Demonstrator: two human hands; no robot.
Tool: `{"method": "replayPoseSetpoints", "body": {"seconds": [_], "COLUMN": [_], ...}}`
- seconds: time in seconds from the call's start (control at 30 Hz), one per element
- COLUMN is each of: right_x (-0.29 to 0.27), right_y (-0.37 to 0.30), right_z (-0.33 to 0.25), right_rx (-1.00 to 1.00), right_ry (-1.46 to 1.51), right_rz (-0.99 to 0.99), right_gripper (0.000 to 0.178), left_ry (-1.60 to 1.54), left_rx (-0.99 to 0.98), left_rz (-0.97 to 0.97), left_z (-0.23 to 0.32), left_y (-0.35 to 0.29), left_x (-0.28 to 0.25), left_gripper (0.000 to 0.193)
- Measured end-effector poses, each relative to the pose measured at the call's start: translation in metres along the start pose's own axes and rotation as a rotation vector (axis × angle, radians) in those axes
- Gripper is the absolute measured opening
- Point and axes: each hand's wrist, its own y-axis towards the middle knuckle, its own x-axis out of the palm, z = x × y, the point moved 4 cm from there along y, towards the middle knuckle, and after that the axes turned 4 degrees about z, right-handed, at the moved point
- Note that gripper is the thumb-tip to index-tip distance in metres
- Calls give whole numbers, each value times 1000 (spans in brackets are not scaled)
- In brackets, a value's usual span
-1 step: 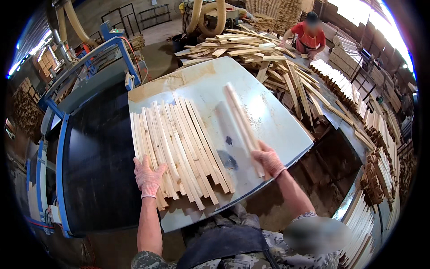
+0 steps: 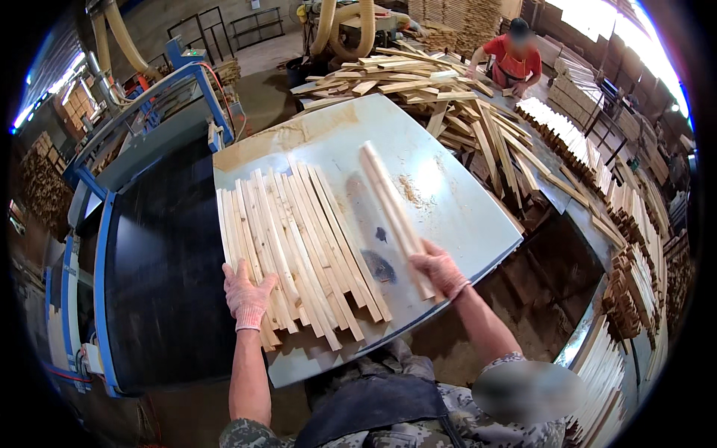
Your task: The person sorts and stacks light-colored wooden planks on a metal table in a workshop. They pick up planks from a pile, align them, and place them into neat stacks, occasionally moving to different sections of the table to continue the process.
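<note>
A row of pale wooden strips [image 2: 291, 246] lies side by side on a light grey tabletop [image 2: 448, 187], their near ends uneven. My left hand [image 2: 248, 293], in a pinkish work glove, rests at the row's near left edge with thumb and fingers spread. My right hand [image 2: 442, 270], gloved alike, is closed round the near end of more wooden strips [image 2: 392, 200], apparently two held together. These are blurred and tilted, to the right of the row with a gap between. Their far end points away from me.
Left of the tabletop is a machine with a black belt [image 2: 168, 269] and a blue frame [image 2: 104, 284]. A large heap of loose strips [image 2: 418, 82] lies beyond. At the far right a person in red [image 2: 515, 60] stands behind long rows of stacked strips [image 2: 620, 194].
My right hand has moved a little left with the strips, bringing them closer to the row. My left hand has stayed in place.
</note>
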Motion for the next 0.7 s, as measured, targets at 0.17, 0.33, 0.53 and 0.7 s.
{"method": "replayPoseSetpoints", "body": {"seconds": [0.17, 0.33, 0.53, 0.7], "right_x": [68, 91, 86, 101], "right_y": [4, -3, 15, 16], "right_z": [29, -21, -11, -7], "right_rx": [51, 11, -30, -211], "right_ry": [-146, -1153, -965, -1128], "right_rz": [-300, -240, -147, -50], "right_gripper": [71, 75, 64, 73], "left_ry": [9, -15, 12, 13], "left_rx": [3, 26, 18, 15], "left_rz": [5, 41, 44, 33], "left_z": [7, -7, -3, -1], "left_y": [1, 3, 5, 3], "left_x": [0, 7, 8, 5], "left_gripper": [105, 104, 102, 102]}}
